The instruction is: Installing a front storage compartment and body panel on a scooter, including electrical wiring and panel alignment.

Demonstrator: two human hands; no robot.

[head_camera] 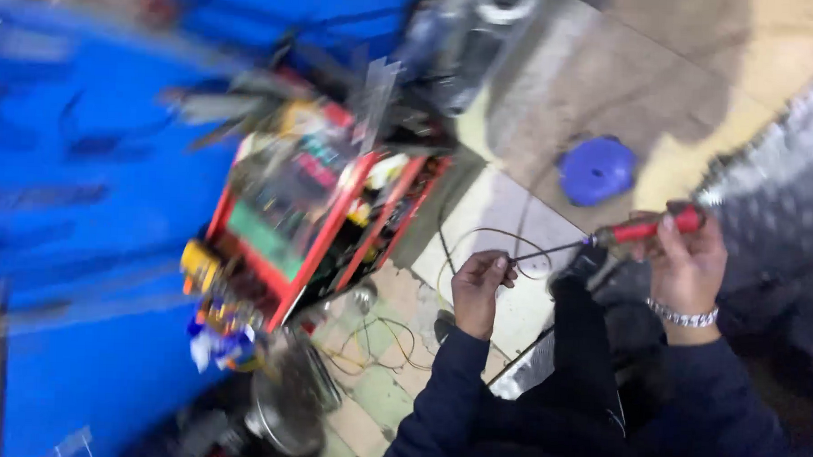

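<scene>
Wire [501,236]: a thin dark loop, held between both hands at about 3 o'clock in the head view, above the pale floor tiles [488,213].

Head view, hands:
- Left hand [478,290], just right of centre, is pinched shut on the wire where the loop closes; fingertips curl inward, and the dark sleeve [437,392] runs down toward 6 o'clock.
- Right hand [689,256], at 3 o'clock, is clenched around the red handle of a screwdriver-like tool [645,230]. The tool's thin shaft points toward 9 o'clock and meets the wire just beside the left fingertips. A metal bracelet [683,314] sits on this wrist.

Head view, surroundings:
- A red tool cart [335,217] stands at about 10 o'clock from the hands, crowded with small parts (motion blur prevents identifying them).
- A blue round cap [598,169] lies on the floor at 1 o'clock, well apart from the hands.
- Loose cables [380,340] lie on the tiles at 7 o'clock, near the left sleeve.
- A large blue surface [92,199] fills the 9 o'clock side.

Hazards, as judged from this position:
- The shaft tip is close to the left fingers; a slip along the wire could jab them.
- The springy loop may snap free if the pinch loosens.
- Floor cables near the feet could snag.
</scene>
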